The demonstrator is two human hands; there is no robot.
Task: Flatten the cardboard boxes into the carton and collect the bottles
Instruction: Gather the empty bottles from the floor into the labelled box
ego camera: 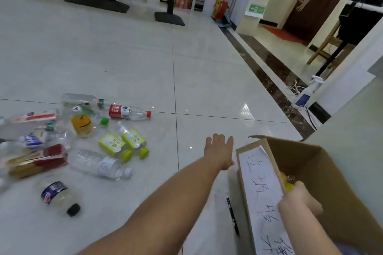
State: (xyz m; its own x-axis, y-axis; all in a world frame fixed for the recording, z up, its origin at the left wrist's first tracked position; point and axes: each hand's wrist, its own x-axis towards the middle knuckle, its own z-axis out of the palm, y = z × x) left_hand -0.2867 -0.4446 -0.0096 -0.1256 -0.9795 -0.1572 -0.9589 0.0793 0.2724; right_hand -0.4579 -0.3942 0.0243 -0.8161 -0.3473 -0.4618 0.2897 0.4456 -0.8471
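pale glossy tiled floor (196,68) fills the head view, w/ an open brown carton (331,172) at lower right.

my left hand (219,151) is flat, fingers straight & spread, holding nothing. it hovers over bare tile just beside the carton's near corner. my right hand (298,201) is down inside the carton, against something yellow (287,182). blur & the flap hide its fingers, so i can't tell if it grips that item.

a white handwritten sheet (261,188) covers the near flap. a black pen (232,215) lies on the floor beside the carton.

the bottles lie on their sides, well apart to the left: two green-label bottles (122,144), a clear bottle (99,164), a red-label bottle (124,112), an orange bottle (81,123), a dark-capped bottle (60,196).

i judge this as the bottle-collecting step, most left to do. next move prob needs the left hand to swing left & wrap a round body that may roll.

red & gold packs (37,161) at the left edge are cut off & smeared, so i can't tell if they are flattened. the carton's contents are mostly hidden.
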